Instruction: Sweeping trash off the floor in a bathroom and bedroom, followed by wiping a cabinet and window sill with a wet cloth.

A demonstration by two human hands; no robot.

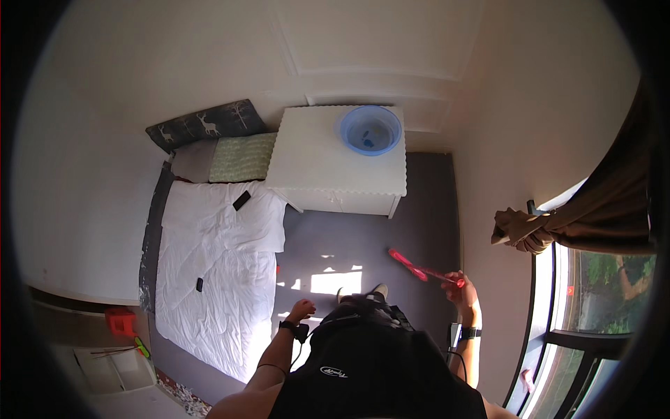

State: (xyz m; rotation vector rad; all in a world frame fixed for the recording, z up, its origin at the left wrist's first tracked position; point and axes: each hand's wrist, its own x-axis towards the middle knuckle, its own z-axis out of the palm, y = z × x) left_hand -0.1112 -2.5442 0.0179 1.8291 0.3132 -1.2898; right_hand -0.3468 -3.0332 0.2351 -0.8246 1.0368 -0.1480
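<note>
My right hand (459, 291) grips the end of a thin pink-red plastic handle. Its bar-shaped head (407, 264), perhaps a squeegee's, hangs in the air over the grey floor (324, 235), pointing away to the left. My left hand (302, 311) hangs low beside the bed (220, 293), fingers curled; nothing shows in it, and its palm side is hidden. Ahead stands a white cabinet (319, 152) with a scalloped top edge. On its right part rests a translucent blue basin (371, 131) with small dark blue shapes at the bottom.
The bed holds a white quilt, a green pillow (243, 157) and two small black objects, one a phone-like slab (242, 200). A knotted brown curtain (528, 230) hangs by the window at right. A red container (121, 321) and a white cupboard (112, 369) stand behind left.
</note>
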